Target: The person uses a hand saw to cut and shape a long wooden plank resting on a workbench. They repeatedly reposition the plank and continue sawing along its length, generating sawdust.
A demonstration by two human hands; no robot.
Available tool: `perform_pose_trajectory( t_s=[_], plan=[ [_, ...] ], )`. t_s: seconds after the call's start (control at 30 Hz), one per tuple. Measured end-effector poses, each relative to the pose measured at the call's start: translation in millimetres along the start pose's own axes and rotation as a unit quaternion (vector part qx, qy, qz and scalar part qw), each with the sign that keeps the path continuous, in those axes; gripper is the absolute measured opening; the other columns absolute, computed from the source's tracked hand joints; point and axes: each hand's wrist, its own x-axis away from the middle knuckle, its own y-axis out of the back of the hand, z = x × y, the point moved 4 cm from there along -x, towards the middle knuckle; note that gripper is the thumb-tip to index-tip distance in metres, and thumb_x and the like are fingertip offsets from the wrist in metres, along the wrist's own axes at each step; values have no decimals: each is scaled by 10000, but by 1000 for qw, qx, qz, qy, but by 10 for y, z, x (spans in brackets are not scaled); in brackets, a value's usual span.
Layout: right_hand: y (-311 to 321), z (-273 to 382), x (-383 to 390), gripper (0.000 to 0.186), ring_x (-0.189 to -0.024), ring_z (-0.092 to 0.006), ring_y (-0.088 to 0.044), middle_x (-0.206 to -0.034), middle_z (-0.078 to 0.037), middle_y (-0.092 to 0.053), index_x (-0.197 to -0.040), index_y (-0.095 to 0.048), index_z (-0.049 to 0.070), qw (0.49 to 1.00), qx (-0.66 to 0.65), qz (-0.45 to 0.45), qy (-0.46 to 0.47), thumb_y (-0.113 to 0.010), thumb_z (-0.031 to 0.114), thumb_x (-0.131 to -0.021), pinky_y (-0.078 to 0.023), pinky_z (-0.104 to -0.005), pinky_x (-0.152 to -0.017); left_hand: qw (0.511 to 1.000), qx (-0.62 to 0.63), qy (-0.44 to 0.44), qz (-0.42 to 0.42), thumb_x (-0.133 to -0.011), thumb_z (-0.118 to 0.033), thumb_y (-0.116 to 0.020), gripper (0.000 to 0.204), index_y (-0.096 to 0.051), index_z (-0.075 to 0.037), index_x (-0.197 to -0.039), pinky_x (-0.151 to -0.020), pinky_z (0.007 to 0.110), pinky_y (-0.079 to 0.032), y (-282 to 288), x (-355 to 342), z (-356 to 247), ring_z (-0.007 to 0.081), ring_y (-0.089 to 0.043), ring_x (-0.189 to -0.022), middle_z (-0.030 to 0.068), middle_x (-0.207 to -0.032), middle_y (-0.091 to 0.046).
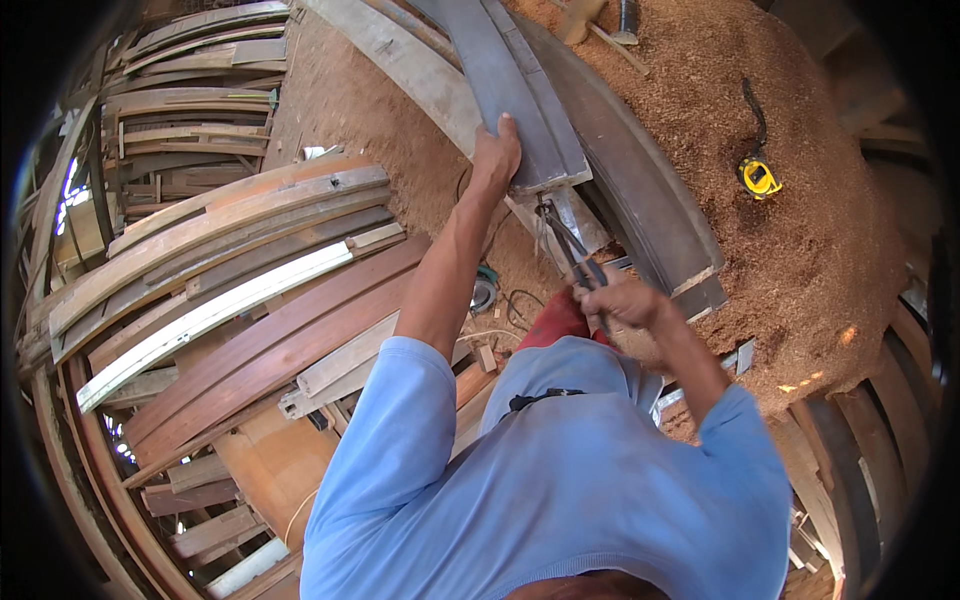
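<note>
A long dark wooden plank (515, 95) runs away from me, its cut end facing me. My left hand (497, 155) grips the plank's left edge near that end, with the thumb on the upper face and the other fingers hidden. My right hand (622, 300) is closed around the handles of dark metal pincers (566, 238). Their jaws are just below the plank's near end; whether they bite on anything is too small to tell. Under and right of this plank lies a wider dark board (650, 190).
Brown sawdust (810, 270) covers the ground at right, with a yellow tape measure (759, 178) on it. A hammer (580, 20) lies at the far side. Stacked boards (290, 320) fill the left. A round power tool (484, 290) sits left of my red-clad leg, beside a cable.
</note>
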Motion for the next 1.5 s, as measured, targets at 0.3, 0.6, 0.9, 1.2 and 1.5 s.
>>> perform_pose_trajectory(
  t_s=[0.3, 0.6, 0.9, 1.2, 1.5],
  plan=[
    [-227, -316, -142, 432, -716, -130, -523, -924, -8, -530, -1284, -515, 28, 987, -140, -8, 77, -660, 84, -881, -477, -304, -675, 999, 33, -13, 8, -1038, -414, -537, 660, -445, 128, -1402, -1034, 429, -471, -9, -11, 49, 414, -617, -1215, 320, -1316, -608],
    [-69, 32, 43, 406, -747, -124, -558, -890, -20, -533, -1260, -497, 41, 1000, -11, 0, 9, -667, 60, -892, -497, -296, -679, 995, 95, 13, 40, -1038, -433, -527, 703, -400, 137, -1428, -1071, 421, -450, -129, -215, 274, 410, -593, -1259, 331, -1350, -584],
    [-1005, -425, -413, 341, -694, -116, -540, -824, -2, -522, -1186, -506, 25, 996, 83, -34, 29, -642, 70, -877, -478, -287, -624, 996, 68, 19, 46, -1041, -440, -510, 653, -504, 114, -1385, -1061, 433, -460, 812, 50, 556, 390, -623, -1233, 321, -1275, -639],
    [-676, -190, -283, 344, -620, -135, -533, -814, -5, -524, -1212, -530, 16, 956, 273, -85, -63, -583, 76, -877, -453, -291, -548, 994, 97, -20, 52, -1029, -422, -528, 636, -497, 95, -1399, -1072, 439, -447, 577, -8, 948, 425, -613, -1240, 315, -1272, -644],
    [-1089, -615, -542, 338, -680, -127, -556, -848, -11, -532, -1205, -500, 37, 994, -75, 0, 73, -637, 75, -899, -494, -298, -598, 998, 23, -52, 20, -1040, -434, -509, 637, -558, 143, -1305, -986, 423, -502, 793, -66, 705, 387, -670, -1144, 308, -1176, -683]
  ],
)
